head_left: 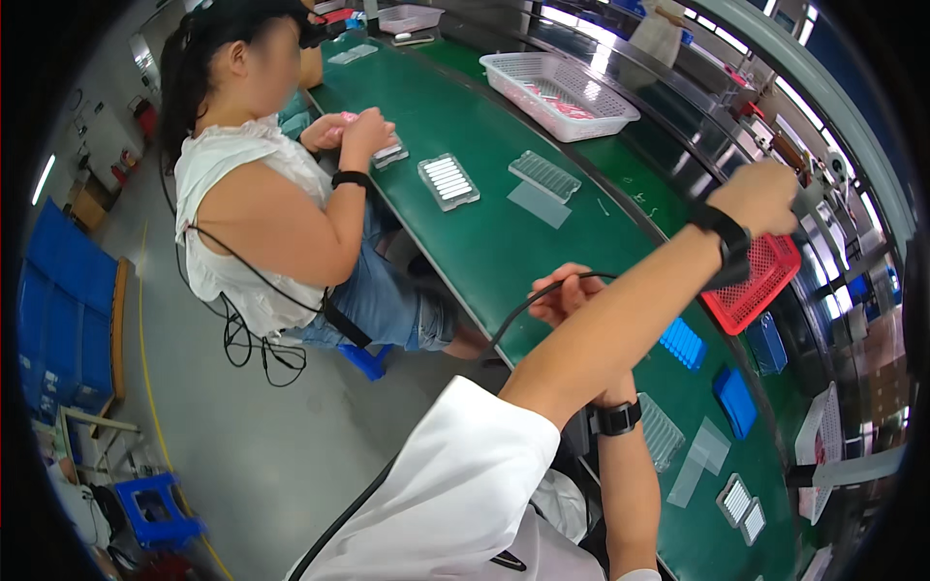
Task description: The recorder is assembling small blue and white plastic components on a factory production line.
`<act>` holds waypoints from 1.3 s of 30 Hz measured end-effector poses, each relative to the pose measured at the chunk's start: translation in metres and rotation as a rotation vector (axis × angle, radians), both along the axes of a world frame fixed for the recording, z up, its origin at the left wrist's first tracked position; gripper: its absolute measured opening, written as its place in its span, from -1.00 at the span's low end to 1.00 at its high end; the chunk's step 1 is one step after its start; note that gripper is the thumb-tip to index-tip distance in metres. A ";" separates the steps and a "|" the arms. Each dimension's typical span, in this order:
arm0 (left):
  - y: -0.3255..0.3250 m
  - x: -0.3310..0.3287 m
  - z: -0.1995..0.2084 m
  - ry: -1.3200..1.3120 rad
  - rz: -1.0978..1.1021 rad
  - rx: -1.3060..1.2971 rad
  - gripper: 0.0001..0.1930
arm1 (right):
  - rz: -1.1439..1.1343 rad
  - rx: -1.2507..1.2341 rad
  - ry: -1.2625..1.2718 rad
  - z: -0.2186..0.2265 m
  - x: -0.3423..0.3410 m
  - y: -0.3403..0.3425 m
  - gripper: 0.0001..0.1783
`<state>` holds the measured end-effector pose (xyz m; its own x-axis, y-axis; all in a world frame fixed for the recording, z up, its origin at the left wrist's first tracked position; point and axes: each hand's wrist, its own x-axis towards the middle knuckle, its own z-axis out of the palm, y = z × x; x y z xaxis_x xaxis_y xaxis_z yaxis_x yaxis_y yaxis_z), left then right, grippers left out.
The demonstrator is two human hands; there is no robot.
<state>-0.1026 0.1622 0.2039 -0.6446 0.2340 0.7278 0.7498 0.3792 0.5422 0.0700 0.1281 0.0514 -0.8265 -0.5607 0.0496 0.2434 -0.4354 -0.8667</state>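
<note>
My left arm stretches across to the right, over my right forearm. At its end my left hand (pixel 756 198) is above the near rim of a red plastic basket (pixel 751 283); its fingers are smeared by motion. My right hand (pixel 567 295) is raised over the green table, fingers loosely curled and apart, with nothing visible in them. Part of it is hidden behind my left forearm. A black cable (pixel 518 312) runs past its fingers. Beside my arms lie a blue ribbed tray (pixel 683 344) and a clear slotted tray (pixel 661 431).
On the green table (pixel 455 107) are trays of white pieces (pixel 449 181), another clear tray (pixel 545 176), a blue case (pixel 736 402) and small white cases (pixel 741 508). A white basket (pixel 557 92) stands farther off. At left sits a co-worker (pixel 262 203), pink item in hand.
</note>
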 end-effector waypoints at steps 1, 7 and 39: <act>0.009 0.018 0.008 0.113 0.082 0.077 -0.81 | -0.006 -0.037 0.056 0.002 -0.006 0.000 -0.71; 0.007 0.139 0.022 0.257 -0.068 -0.173 -0.80 | -0.161 -0.250 0.125 0.018 -0.039 0.010 -0.69; -0.026 0.278 -0.164 -0.828 -0.759 0.022 -0.85 | -0.584 1.620 0.877 0.062 0.155 0.247 -0.71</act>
<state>0.1751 0.1360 0.0398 -0.6271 0.7643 0.1503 0.1883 -0.0385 0.9814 0.2252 0.3749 0.1134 -0.9373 -0.1977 0.2872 -0.2720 0.9299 -0.2476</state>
